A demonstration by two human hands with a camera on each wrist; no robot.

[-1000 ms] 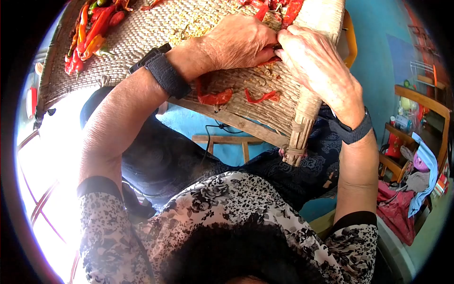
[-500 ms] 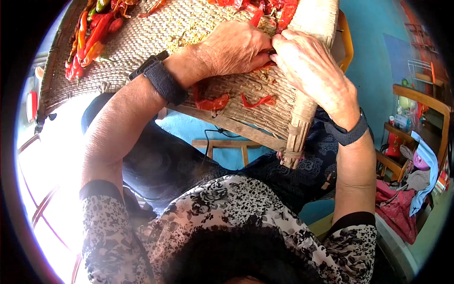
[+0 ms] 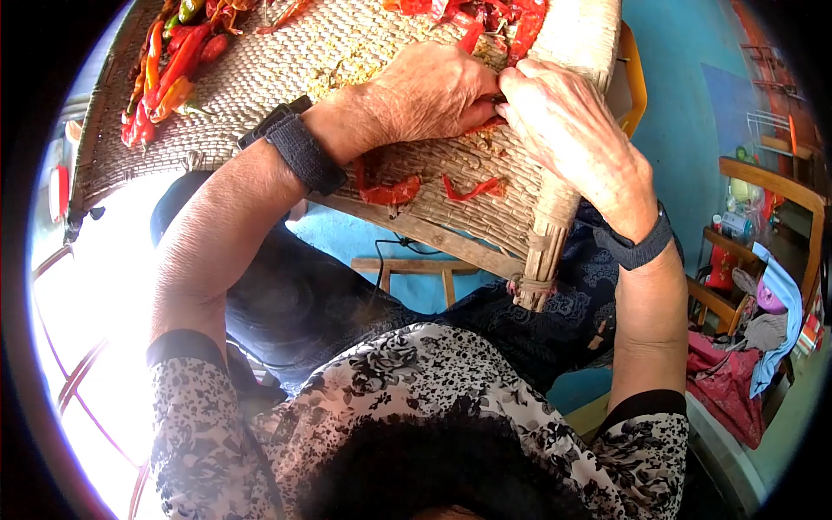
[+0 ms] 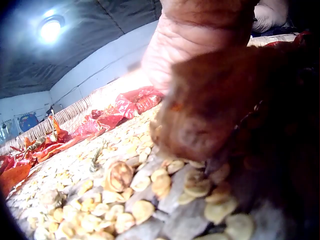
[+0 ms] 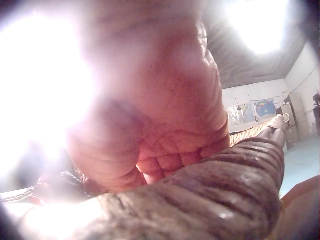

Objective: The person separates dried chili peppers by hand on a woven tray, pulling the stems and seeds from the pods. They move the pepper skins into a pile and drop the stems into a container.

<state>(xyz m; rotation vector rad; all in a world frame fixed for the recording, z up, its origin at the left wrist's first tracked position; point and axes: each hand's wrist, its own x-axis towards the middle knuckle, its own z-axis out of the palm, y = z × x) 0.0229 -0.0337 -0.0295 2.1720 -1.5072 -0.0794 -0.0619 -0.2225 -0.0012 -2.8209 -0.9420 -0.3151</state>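
Head view shows the left hand [image 3: 442,91] and right hand [image 3: 572,121] meeting above a corner of the woven cot [image 3: 251,95], their curled fingers pinching a dried red chili [image 3: 487,127] mostly hidden beneath them. Torn chili skins [image 3: 390,191] lie near the cot's edge; pale seeds [image 3: 347,65] scatter beside the left hand, and whole chilies [image 3: 179,62] pile farther left.

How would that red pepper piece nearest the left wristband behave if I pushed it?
The red pepper piece looks thin, so probably light. Its flattish, bent shape should slide, not roll. Its crumpled look suggests it might crack.
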